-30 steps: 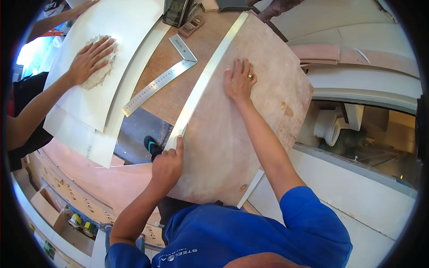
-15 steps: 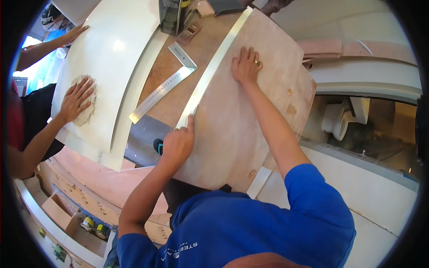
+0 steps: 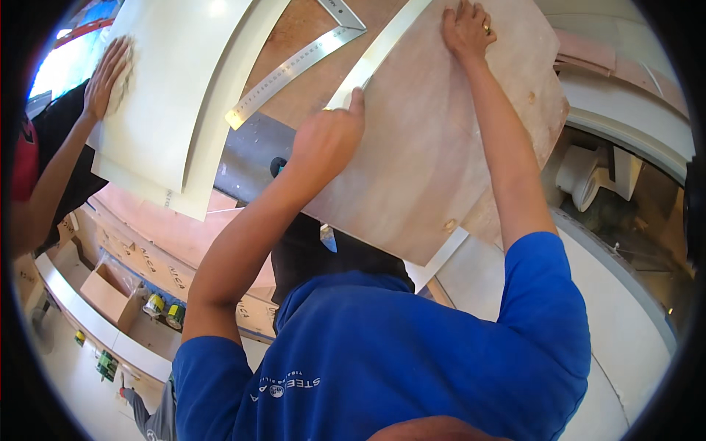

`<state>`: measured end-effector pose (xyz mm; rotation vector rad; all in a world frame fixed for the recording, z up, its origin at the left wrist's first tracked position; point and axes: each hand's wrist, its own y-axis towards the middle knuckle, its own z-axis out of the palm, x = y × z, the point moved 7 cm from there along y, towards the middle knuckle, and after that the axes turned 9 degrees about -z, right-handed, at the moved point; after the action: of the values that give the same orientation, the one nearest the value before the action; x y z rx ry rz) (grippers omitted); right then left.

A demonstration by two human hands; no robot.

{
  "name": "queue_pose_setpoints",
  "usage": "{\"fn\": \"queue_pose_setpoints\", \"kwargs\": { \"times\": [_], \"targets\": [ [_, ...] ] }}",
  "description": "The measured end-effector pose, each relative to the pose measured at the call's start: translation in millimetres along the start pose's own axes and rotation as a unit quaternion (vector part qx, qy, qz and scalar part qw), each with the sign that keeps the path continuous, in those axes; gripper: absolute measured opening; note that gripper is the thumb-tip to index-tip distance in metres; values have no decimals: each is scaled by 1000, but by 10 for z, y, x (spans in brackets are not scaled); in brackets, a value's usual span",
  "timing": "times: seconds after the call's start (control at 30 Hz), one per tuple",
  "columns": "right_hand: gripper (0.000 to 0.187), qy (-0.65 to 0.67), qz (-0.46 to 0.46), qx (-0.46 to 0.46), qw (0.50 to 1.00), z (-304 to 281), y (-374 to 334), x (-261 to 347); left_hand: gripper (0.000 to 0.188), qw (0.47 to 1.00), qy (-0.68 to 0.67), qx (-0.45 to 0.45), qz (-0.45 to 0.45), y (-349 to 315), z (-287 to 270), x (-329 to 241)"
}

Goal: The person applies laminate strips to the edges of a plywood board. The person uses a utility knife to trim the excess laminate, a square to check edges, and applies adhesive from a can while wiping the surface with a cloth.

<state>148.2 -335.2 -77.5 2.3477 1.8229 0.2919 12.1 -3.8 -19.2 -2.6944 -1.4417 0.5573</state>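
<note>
My left hand (image 3: 327,140) is a closed fist with its index finger stretched forward, pressing at a pale, shiny strip (image 3: 379,50) along the left edge of a thin wooden panel (image 3: 434,140). A small silvery tip shows beside that fingertip; the rest of whatever is gripped stays hidden in the fist. Farther up the panel, my right hand (image 3: 468,31) rests on the wood with its fingers spread and slightly bent, holding nothing. Left of the strip lies a metal try square (image 3: 294,73) on a brown board (image 3: 294,33).
At the left, a co-worker's hand (image 3: 107,77) presses a cloth (image 3: 121,81) on a glossy white sheet (image 3: 165,88). Near my left wrist lies a dark round-ended object (image 3: 278,166). Tape measures (image 3: 175,316) sit in a low tray, and a white fixture (image 3: 585,180) stands at the right.
My left hand has slid up along the strip, away from me. The whole view has shifted, so the panel and square appear higher. The co-worker's cloth hand has moved up the white sheet.
</note>
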Motion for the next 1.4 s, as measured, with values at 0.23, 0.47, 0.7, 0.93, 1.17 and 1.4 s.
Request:
{"fn": "queue_pose_setpoints", "kwargs": {
  "times": [0.23,0.47,0.7,0.93,1.17,1.4],
  "targets": [
    [62,45,29,-18,998,-116,-91,-162,55,999,-8,45,-19,324,-8,-101],
    [69,83,36,24,996,-391,-1833,993,51,995,36,87,-10,382,-81,-98],
    [68,52,17,17,998,-378,-1518,832,37,999,39,36,7,482,-186,-218],
    [68,35,22,44,998,-339,-1145,607,28,999,26,-13,31,868,-260,-259],
    [67,35,47,83,995,-446,-885,582,27,996,45,45,55,1211,-238,-251],
    [67,20,51,73,996,-452,-892,572,33,995,-1,-25,101,1211,-138,-144]
  ]
}}
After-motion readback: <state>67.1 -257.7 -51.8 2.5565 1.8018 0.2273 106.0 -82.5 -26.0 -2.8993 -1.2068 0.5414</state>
